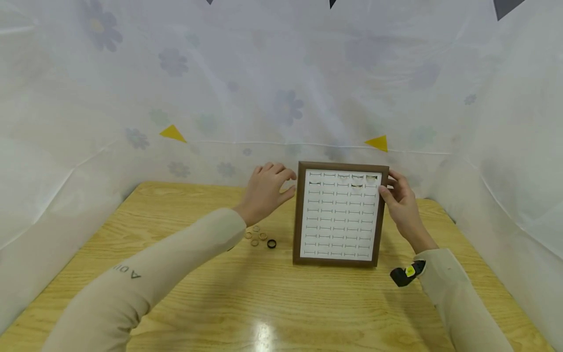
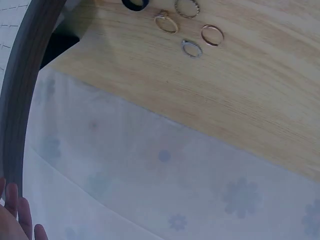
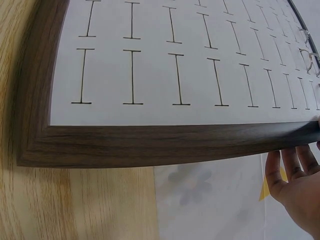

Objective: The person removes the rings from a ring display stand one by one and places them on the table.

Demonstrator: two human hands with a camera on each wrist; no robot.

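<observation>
A brown-framed white display board [image 1: 299,215] with rows of slits stands tilted back on the wooden table [image 1: 220,293]. A few rings [image 1: 357,179] sit in its top rows. My right hand [image 1: 389,188] holds the frame's right edge near the top, thumb in front; its fingers [image 3: 292,167] show just past the frame [image 3: 165,142]. My left hand [image 1: 288,185] hovers with relaxed fingers just left of the frame's upper left edge, holding nothing. Several thin gold rings [image 1: 255,235] and a black ring [image 1: 271,243] lie below that wrist, the gold rings [image 2: 192,48] also in the left wrist view.
A white flowered sheet [image 1: 281,98] walls the table at the back and sides, close behind the board. A black wrist device [image 1: 406,274] sits on my right sleeve. Bare wood stretches in front of the board.
</observation>
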